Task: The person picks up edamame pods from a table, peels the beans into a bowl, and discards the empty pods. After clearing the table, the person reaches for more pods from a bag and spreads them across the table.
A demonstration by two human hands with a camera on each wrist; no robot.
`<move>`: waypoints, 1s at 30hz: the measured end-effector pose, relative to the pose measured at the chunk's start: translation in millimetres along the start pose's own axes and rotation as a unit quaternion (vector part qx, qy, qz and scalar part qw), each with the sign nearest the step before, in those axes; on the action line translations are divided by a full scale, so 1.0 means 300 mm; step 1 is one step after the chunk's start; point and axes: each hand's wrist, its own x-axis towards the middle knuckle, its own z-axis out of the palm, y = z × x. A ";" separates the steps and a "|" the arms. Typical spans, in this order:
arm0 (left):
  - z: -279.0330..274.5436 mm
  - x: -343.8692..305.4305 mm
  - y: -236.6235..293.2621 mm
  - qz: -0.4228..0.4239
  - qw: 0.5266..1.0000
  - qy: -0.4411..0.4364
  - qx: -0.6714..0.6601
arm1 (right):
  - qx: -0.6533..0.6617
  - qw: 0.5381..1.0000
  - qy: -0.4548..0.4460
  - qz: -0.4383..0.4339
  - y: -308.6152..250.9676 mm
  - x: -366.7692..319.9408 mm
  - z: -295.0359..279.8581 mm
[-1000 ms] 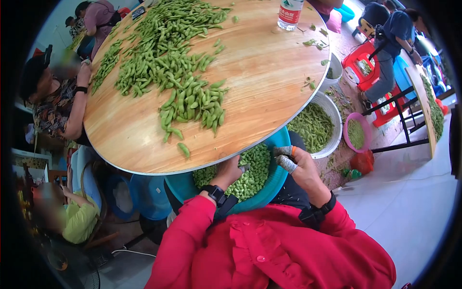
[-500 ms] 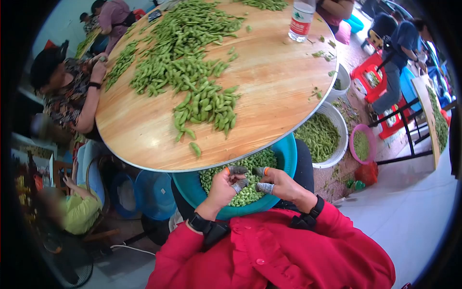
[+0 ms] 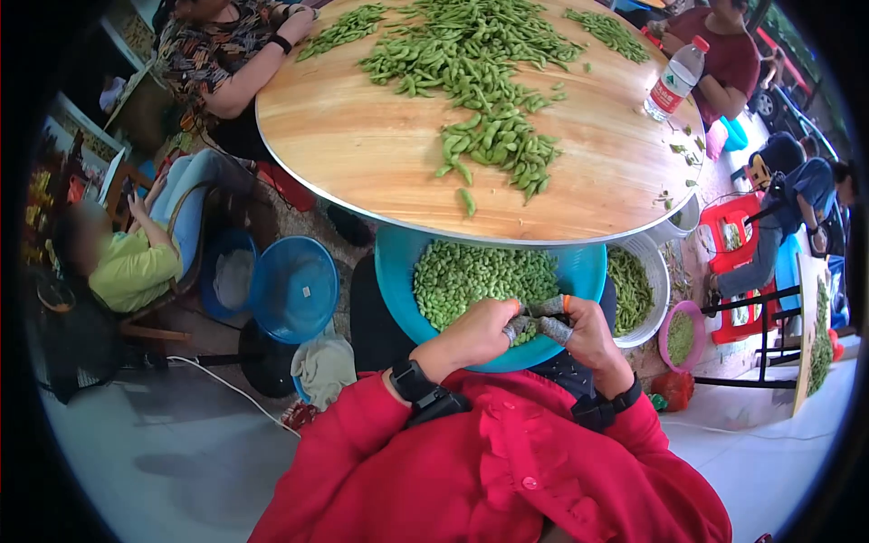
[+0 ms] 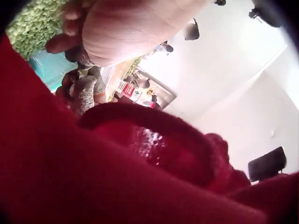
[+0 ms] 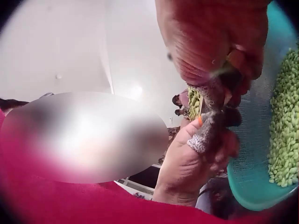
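Note:
Over the teal basin [image 3: 391, 290] of shelled green soybeans [image 3: 471, 281], both hands meet at the fingertips. The left hand [image 3: 484, 328] has its thumb and forefinger, in grey finger covers, drawn together against the right fingertips. Opposite it, the right hand [image 3: 587, 328] has curled fingers, also in grey covers with an orange edge. In the right wrist view a sliver of green soybean pod [image 5: 217, 73] shows inside the right hand's curl. The point where the fingertips meet is hidden, and I cannot tell what the left fingers pinch.
The round wooden table [image 3: 353, 154] overhangs the basin's far side, bearing a heap of soybean pods [image 3: 471, 63] and a water bottle [image 3: 677, 80]. To the right stand a white basket [image 3: 659, 294] of pods and a pink basin [image 3: 695, 319]. Blue tubs [image 3: 297, 288] stand left. Other people sit around.
The left hand has come out of the beans and the right hand has moved inward, so their fingertips now meet. The head view has turned left, and the table appears higher and further right.

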 end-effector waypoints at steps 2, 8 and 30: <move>0.027 -0.006 -0.028 -0.031 0.993 -0.025 -0.109 | -0.028 1.000 -0.005 0.002 -0.005 -0.014 -0.008; -0.009 -0.012 -0.027 -0.127 0.914 -0.092 -0.375 | -0.024 0.999 0.009 -0.026 -0.021 -0.004 0.001; -0.084 0.055 0.097 0.133 0.966 0.189 0.118 | 0.123 0.991 0.049 0.002 -0.134 0.070 -0.011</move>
